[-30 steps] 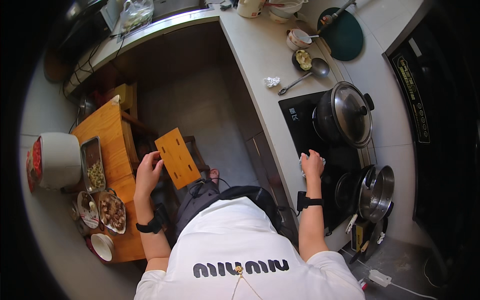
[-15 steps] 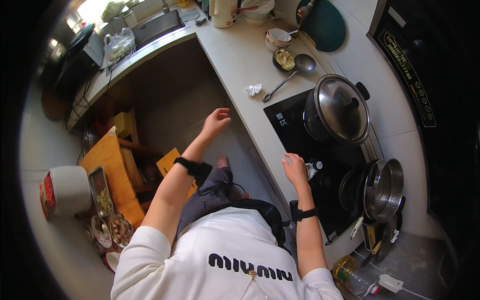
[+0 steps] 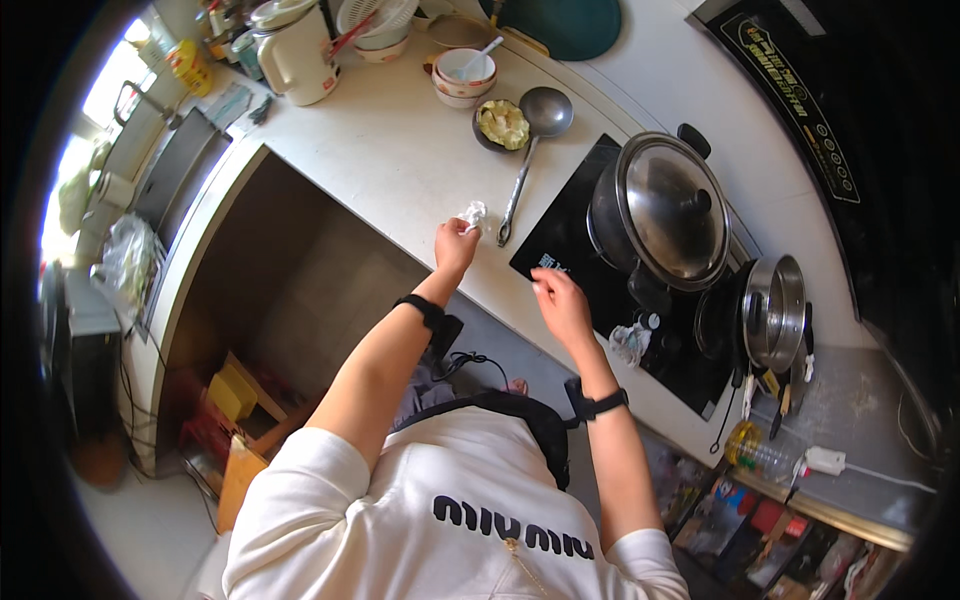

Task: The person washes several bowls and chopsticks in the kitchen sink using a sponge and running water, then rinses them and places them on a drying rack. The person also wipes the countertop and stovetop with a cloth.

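My left hand (image 3: 456,246) reaches to the counter's front edge, with its fingers closed on a crumpled white tissue (image 3: 474,214). Just right of the tissue lies a metal ladle (image 3: 518,192), its bowl pointing away from me. A hollowed dark-skinned squash half (image 3: 503,124) with pale flesh sits beside the ladle's bowl. My right hand (image 3: 562,302) hovers at the near-left edge of the black cooktop (image 3: 570,225). Its fingers are loosely bent, slightly apart, and hold nothing that shows. A large lidded pot (image 3: 675,210) stands on the cooktop beyond that hand.
Another crumpled tissue (image 3: 630,343) lies on the cooktop by a small white-capped item. To the right are a steel steamer pan (image 3: 775,313) and an oil bottle (image 3: 765,450). Stacked bowls (image 3: 465,75) and an electric kettle (image 3: 297,55) occupy the far counter; a sink (image 3: 175,165) is at left.
My left hand has moved forward to the counter and taken hold of the tissue. My right hand has shifted slightly left and away from me. The whole view has turned toward the counter.
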